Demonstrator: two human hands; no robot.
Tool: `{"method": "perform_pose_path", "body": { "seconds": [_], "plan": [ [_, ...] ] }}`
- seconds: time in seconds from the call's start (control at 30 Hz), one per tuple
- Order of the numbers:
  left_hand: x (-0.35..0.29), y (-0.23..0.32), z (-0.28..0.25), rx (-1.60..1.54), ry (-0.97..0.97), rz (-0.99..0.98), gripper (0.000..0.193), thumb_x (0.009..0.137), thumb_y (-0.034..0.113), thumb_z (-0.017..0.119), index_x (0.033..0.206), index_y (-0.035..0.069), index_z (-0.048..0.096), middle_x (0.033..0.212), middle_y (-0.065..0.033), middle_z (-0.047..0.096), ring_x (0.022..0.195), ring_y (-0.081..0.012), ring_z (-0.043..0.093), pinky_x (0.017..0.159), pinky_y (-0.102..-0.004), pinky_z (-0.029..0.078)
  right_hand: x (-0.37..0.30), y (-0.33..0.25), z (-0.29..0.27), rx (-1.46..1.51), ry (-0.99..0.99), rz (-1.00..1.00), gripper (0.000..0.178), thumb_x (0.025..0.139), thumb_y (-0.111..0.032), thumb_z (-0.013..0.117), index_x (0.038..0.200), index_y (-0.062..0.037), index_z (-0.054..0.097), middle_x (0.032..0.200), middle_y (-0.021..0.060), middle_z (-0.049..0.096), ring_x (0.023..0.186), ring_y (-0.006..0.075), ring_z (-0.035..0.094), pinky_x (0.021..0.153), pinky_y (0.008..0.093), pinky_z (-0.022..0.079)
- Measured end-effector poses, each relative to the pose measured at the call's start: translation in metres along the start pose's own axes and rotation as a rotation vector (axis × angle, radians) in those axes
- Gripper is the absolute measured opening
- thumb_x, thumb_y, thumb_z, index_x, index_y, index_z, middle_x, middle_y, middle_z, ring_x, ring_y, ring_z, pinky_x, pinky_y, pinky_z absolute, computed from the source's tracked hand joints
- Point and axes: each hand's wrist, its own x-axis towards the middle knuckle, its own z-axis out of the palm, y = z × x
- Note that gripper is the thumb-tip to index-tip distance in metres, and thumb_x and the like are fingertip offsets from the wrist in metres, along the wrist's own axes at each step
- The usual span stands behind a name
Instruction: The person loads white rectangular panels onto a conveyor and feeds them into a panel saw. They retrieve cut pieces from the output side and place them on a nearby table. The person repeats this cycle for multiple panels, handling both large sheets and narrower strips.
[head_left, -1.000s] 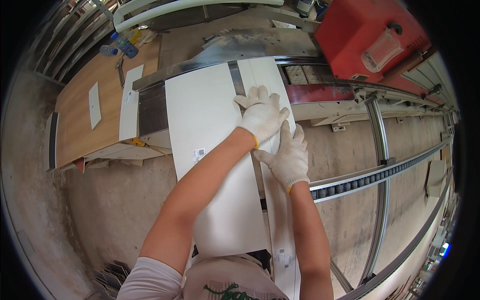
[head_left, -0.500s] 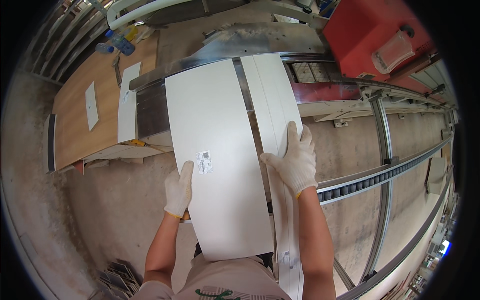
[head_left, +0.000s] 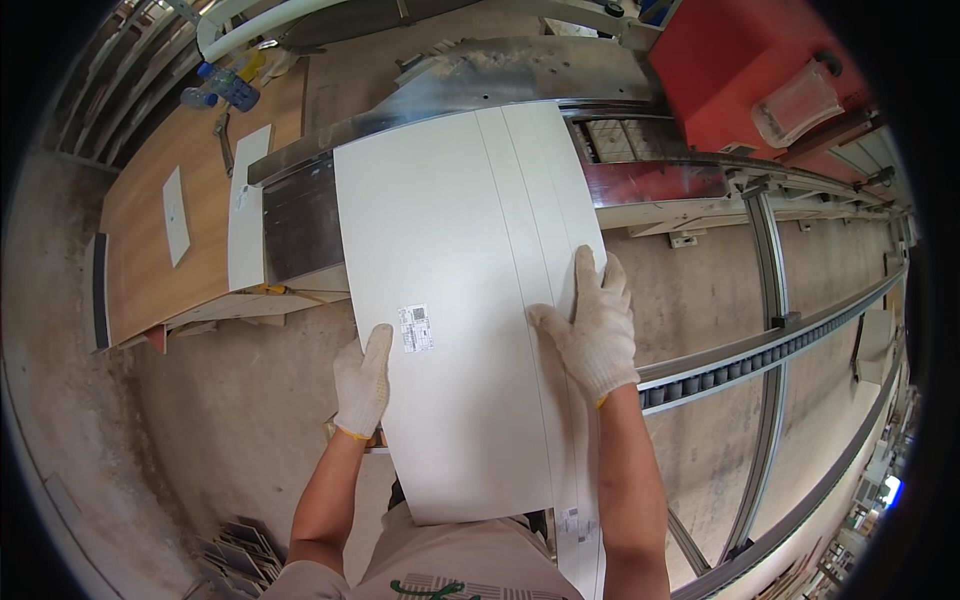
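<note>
A wide white panel [head_left: 440,240] with a printed label [head_left: 415,328] lies flat in front of me, its far end on the metal machine table. My left hand [head_left: 362,380], in a pale knitted work glove, holds its left edge, thumb on top and fingers hidden below. Against its right edge lie two narrow white panels [head_left: 541,180], side by side with thin seams between. My right hand [head_left: 592,330], gloved alike, grips these strips, thumb toward the wide panel and fingers at the outer edge. Small labels [head_left: 570,520] show near the strips' close end.
A wooden-topped table [head_left: 135,240] at the left bears loose white pieces [head_left: 248,210], a wrench-like tool [head_left: 223,140] and plastic bottles [head_left: 228,88]. Red machinery [head_left: 750,70] stands far right. A metal rail frame [head_left: 770,370] runs along the right. Stacked boards [head_left: 240,555] sit lower left.
The gap between the wide panel and the narrow panels has closed; their edges now meet. Both hands keep their hold, with the left hand shifted slightly right.
</note>
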Motion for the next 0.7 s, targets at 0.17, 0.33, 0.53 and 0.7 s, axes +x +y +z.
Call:
{"method": "perform_pose_path", "body": {
  "seconds": [0.17, 0.33, 0.53, 0.7],
  "plan": [
    [-0.002, -0.006, 0.005, -0.129, 0.042, 0.041, 0.045, 0.114, 0.033, 0.07, 0.116, -0.012, 0.077, 0.1, -0.0052, 0.075, 0.089, -0.0103, 0.059, 0.079, -0.0308, 0.051, 0.007, 0.016, -0.01, 0.17, -0.012, -0.045, 0.11, 0.09, -0.038, 0.091, 0.177, -0.0072, 0.032, 0.172, 0.033, 0.039, 0.154, 0.0455, 0.05, 0.124, 0.048, 0.048],
    [0.0, -0.014, 0.006, -0.193, 0.069, 0.006, 0.041, 0.112, 0.029, 0.073, 0.115, -0.012, 0.076, 0.098, -0.0047, 0.075, 0.089, -0.0127, 0.06, 0.081, -0.0335, 0.053, 0.039, 0.027, -0.028, 0.593, -0.212, 0.053, 0.088, 0.081, -0.02, 0.093, 0.156, 0.0068, 0.054, 0.134, 0.0237, 0.075, 0.119, 0.0304, 0.075, 0.108, 0.039, 0.058],
    [0.001, -0.009, 0.004, -0.219, 0.01, -0.037, 0.031, 0.113, 0.021, 0.072, 0.119, -0.009, 0.076, 0.11, -0.0011, 0.074, 0.097, -0.0092, 0.061, 0.086, -0.0303, 0.052, 0.055, 0.03, -0.02, 0.822, -0.286, 0.086, 0.067, 0.077, -0.009, 0.094, 0.137, 0.0075, 0.068, 0.117, 0.0157, 0.08, 0.1, 0.0217, 0.076, 0.095, 0.0355, 0.062],
    [0.0, 0.0, 0.001, -0.112, 0.003, 0.026, 0.027, 0.114, 0.019, 0.069, 0.11, -0.008, 0.074, 0.1, 0.0008, 0.069, 0.091, -0.0076, 0.056, 0.08, -0.0312, 0.049, 0.061, 0.039, -0.01, 0.827, -0.255, 0.083, 0.07, 0.075, -0.007, 0.095, 0.137, 0.0071, 0.068, 0.118, 0.0151, 0.08, 0.101, 0.022, 0.076, 0.096, 0.0358, 0.062]
  ]
}}
